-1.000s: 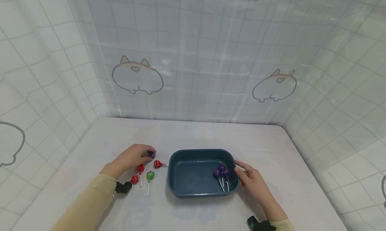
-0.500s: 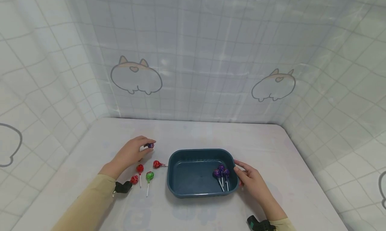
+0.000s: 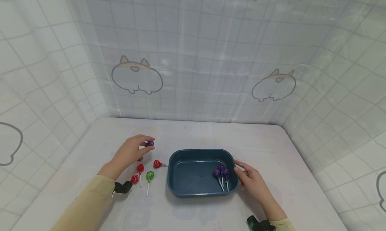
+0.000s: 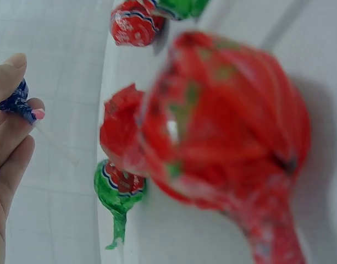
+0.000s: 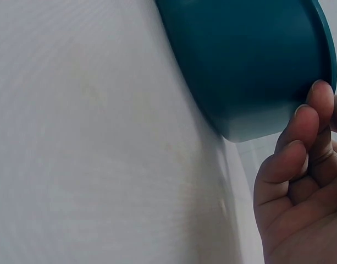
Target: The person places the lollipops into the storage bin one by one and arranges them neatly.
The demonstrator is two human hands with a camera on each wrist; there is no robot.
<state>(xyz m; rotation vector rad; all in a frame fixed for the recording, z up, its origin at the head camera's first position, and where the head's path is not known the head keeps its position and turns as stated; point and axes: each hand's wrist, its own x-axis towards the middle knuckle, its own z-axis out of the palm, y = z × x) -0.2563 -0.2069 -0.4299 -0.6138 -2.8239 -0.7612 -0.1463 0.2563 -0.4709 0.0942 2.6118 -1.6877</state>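
Observation:
In the head view my left hand point(image 3: 128, 154) is raised over the left part of the table. Its thumb and fingers pinch a purple-wrapped lollipop point(image 3: 150, 143) by the head; the left wrist view shows that lollipop point(image 4: 15, 102) with its pale stick pointing away. At the middle stands a dark teal plastic tray point(image 3: 196, 194), with several purple lollipops point(image 3: 221, 172) in its right end. My right hand point(image 3: 254, 184) grips the tray's right side, thumb at the rim. Curled fingers point(image 5: 303, 126) touch the outer wall in the right wrist view.
Left of the tray lie a red lollipop point(image 3: 157, 164), another red lollipop point(image 3: 140, 168), a third red one point(image 3: 134, 179) beside the left wrist camera, and a green lollipop point(image 3: 150, 175). A further lollipop point(image 3: 140, 158) is partly hidden under the left hand. Tile-patterned curtains point(image 3: 193, 73) surround the table.
My left hand has lifted the purple lollipop up and away from the other lollipops, uncovering one beneath it. The right hand and the tray have stayed in place.

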